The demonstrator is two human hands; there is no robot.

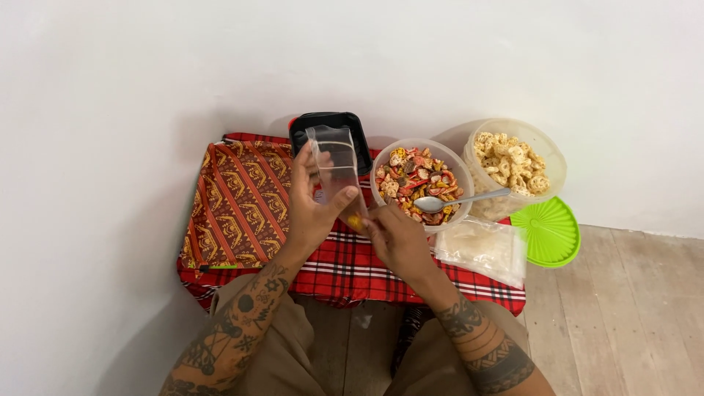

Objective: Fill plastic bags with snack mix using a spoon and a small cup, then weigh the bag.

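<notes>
Clear plastic pouch [336,167], held upright above the red plaid cloth [345,268], clasped along its left edge by the left hand [312,209], thumb pressed across the front. Pinched at its near bottom corner by the right hand [396,238], fingertips closed there beside a small yellow snack piece [354,221]. Just right, a bowl of mixed crackers [419,183] with a metal spoon [458,200] resting inside. Behind the pouch, a black tray [330,121].
</notes>
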